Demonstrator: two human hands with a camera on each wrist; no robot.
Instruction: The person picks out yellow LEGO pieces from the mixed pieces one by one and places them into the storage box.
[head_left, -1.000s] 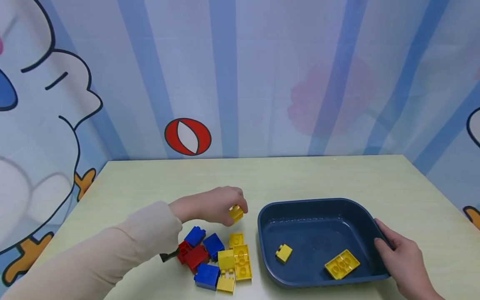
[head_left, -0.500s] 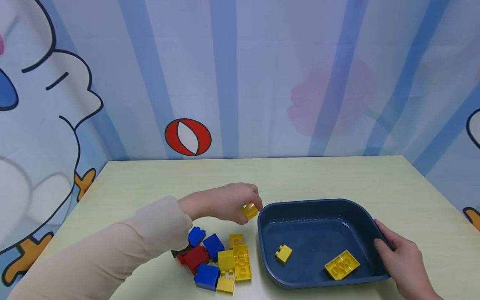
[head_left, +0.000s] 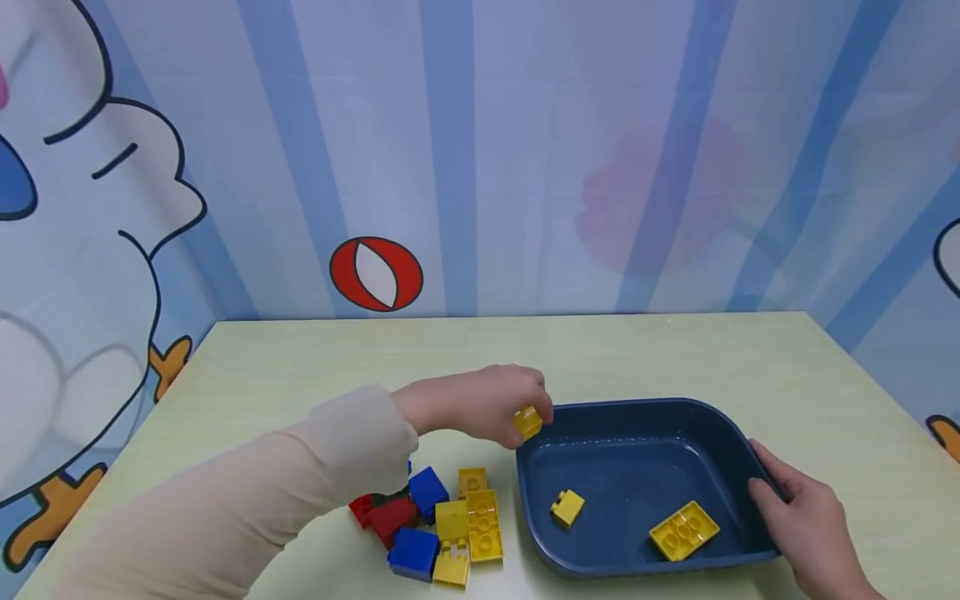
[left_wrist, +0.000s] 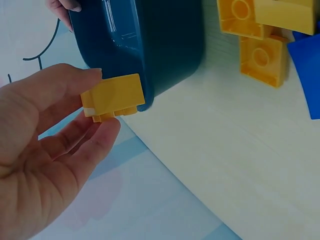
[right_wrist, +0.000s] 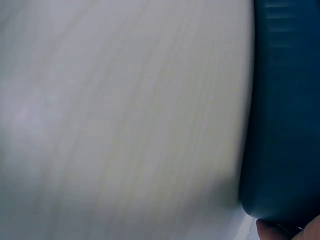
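Note:
My left hand [head_left: 491,402] pinches a yellow toy brick [left_wrist: 114,95] between thumb and fingertips, studs against the fingers in the left wrist view. In the head view it overlaps the far left corner of a dark blue tray [head_left: 645,406]. My right hand [head_left: 806,517] grips the tray's right rim, thumb on the inner side. Inside the tray lie a small yellow brick [head_left: 567,507] and a larger yellow brick [head_left: 684,530], hollow side up. Only a bit of the right fingers [right_wrist: 310,231] shows at the tray's edge in the right wrist view.
Left of the tray is a pile of bricks: a blue brick [head_left: 414,553], a red brick [head_left: 393,520], a long yellow brick [head_left: 485,525] and several others, partly behind the left sleeve [head_left: 352,446]. A printed curtain [head_left: 510,167] hangs behind the pale table [head_left: 300,350].
My left hand has carried the yellow brick rightward from above the pile to the tray's left rim. The right hand and the tray stay in place.

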